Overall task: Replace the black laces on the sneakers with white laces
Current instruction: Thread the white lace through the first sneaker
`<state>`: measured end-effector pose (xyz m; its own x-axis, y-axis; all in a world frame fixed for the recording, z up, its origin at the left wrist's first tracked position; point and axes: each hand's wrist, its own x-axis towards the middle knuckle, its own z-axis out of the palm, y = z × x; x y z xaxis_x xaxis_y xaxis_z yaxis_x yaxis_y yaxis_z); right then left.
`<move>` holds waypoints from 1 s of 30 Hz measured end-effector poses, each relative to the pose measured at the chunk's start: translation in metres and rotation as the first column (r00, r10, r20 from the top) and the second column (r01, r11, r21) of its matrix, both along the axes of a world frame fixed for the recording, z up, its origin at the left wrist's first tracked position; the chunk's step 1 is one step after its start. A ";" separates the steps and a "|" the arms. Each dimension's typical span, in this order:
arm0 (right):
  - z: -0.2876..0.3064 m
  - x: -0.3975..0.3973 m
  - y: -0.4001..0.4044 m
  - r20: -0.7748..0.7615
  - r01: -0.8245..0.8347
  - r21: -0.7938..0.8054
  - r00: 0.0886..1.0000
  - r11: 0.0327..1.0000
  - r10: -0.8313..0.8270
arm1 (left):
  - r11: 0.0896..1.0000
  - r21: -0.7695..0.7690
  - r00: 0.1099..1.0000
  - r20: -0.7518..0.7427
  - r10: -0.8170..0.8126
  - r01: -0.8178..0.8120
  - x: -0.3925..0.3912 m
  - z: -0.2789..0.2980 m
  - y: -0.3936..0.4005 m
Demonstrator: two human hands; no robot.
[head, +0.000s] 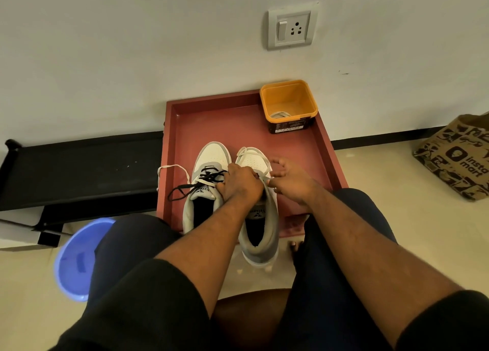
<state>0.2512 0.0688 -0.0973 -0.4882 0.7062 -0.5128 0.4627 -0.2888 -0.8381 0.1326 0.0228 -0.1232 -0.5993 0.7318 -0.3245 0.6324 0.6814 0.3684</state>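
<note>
Red tray (pixel 185 128), orange tub (pixel 288 96), black laces (pixel 209 177)

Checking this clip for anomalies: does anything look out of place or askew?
Minor only. The right sneaker sticks out past the red tray's near edge, heel over the floor, while the left sneaker sits fully inside. A white lace loops over the tray's left rim. Nothing looks spilled or damaged.

Two sneakers sit side by side on a red tray (pixel 312 149). The left sneaker (pixel 205 181) keeps its black lace (pixel 195 182), loosened. On the right sneaker (pixel 258 200), a white lace (pixel 251 151) loops over the toe at 12 o'clock. The left hand (pixel 240 182) rests curled on the eyelets; the right hand (pixel 289 177), at 3 o'clock, pinches the lace. An orange tub (pixel 288 103) stands at the tray's 1 o'clock corner.
</note>
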 end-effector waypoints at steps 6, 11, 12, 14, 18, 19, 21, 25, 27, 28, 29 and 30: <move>0.007 0.014 -0.044 0.342 -0.132 0.163 0.937 0.978 0.070 | 0.991 -0.092 0.993 0.072 -0.090 0.096 -0.008 0.003 0.005; -0.002 0.002 -0.046 0.390 -0.152 0.346 0.921 0.926 0.005 | 0.979 -0.098 0.978 0.121 -0.168 0.180 -0.008 0.020 0.002; -0.004 0.000 -0.045 0.394 -0.148 0.378 0.919 0.914 -0.014 | 0.979 -0.071 0.975 0.131 -0.180 0.190 -0.008 0.027 -0.002; -0.005 -0.002 -0.042 0.371 -0.126 0.428 0.928 0.895 -0.047 | 0.977 0.011 0.966 0.151 -0.211 0.212 -0.005 0.039 -0.014; 0.000 -0.009 -0.038 0.432 -0.275 0.542 0.902 0.794 0.017 | 0.953 0.181 0.938 0.208 -0.278 0.243 0.004 0.052 -0.055; -0.001 -0.011 -0.037 0.506 -0.384 0.583 0.861 0.716 0.050 | 0.947 0.209 0.927 0.237 -0.290 0.243 0.007 0.054 -0.066; -0.007 -0.015 -0.034 0.588 -0.516 0.627 0.805 0.583 0.081 | 0.936 0.261 0.903 0.295 -0.311 0.237 0.010 0.051 -0.088; -0.009 -0.019 -0.024 0.555 -0.523 0.638 0.821 0.565 0.134 | 0.925 0.237 0.879 0.310 -0.362 0.297 0.001 0.039 -0.106; -0.008 -0.018 -0.022 0.506 -0.488 0.670 0.852 0.560 0.137 | 0.917 0.155 0.896 0.207 -0.393 0.367 -0.008 0.034 -0.106; -0.009 -0.018 -0.022 0.452 -0.441 0.704 0.883 0.556 0.127 | 0.912 0.129 0.895 0.178 -0.408 0.390 -0.012 0.032 -0.105; -0.011 -0.017 -0.023 0.396 -0.392 0.733 0.910 0.556 0.119 | 0.904 0.108 0.890 0.160 -0.426 0.413 -0.013 0.031 -0.104; -0.013 -0.016 -0.025 0.348 -0.351 0.752 0.930 0.559 0.116 | 0.895 0.093 0.885 0.135 -0.445 0.435 -0.015 0.029 -0.102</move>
